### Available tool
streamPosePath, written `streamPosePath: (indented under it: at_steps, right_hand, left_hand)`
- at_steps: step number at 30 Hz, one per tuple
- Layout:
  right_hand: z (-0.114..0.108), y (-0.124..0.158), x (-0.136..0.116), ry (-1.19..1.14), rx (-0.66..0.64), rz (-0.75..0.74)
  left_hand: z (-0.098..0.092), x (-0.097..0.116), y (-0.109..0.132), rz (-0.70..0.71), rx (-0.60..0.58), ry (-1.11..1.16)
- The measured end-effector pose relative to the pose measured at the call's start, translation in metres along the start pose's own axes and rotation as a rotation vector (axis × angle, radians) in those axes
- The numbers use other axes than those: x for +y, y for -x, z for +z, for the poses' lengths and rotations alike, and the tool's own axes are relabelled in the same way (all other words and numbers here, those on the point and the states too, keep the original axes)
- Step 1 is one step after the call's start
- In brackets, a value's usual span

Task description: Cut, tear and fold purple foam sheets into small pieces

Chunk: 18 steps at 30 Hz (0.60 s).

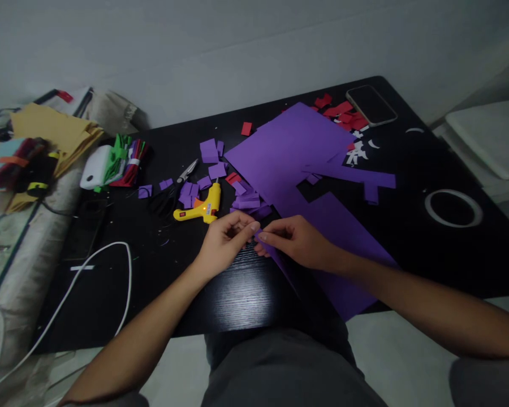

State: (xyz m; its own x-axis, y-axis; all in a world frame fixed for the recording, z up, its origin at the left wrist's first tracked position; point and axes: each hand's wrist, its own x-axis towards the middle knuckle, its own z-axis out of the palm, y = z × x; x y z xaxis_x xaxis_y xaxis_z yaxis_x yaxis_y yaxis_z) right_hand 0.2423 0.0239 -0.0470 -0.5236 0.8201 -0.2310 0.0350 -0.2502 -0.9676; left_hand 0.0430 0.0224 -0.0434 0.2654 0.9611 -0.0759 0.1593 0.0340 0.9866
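Both my hands meet over the black table, pinching one end of a narrow purple paper strip (281, 262). My left hand (228, 240) grips the tip between thumb and fingers. My right hand (296, 240) pinches the strip close beside it, and the rest slants down toward the table's front edge. Just beyond my left hand lies a yellow glue gun (204, 207). Small folded purple paper pieces (246, 199) are heaped beside it. Large purple sheets (294, 141) spread behind and under my right hand and forearm.
Scissors (187, 170) lie behind the glue gun. Red paper scraps (343, 115), white scraps (357, 151) and a phone (372, 105) are at the back right. A white ring (453, 208) lies at right. Pipe cleaner bundles (129, 164) and a white cable (129, 271) are at left.
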Motion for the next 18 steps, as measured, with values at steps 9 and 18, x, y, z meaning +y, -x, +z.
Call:
streamPosePath:
  at_steps: [9,18]
  right_hand:
    - [0.0007,-0.0005,-0.0028,-0.262,-0.098,0.180]
    - [0.0012,0.0003,0.0005,-0.191,-0.069,0.109]
  left_hand:
    - [-0.0048,0.0007,-0.0026,0.010,0.120,0.028]
    - [-0.0041,0.0025,-0.0012,-0.073,-0.035,0.065]
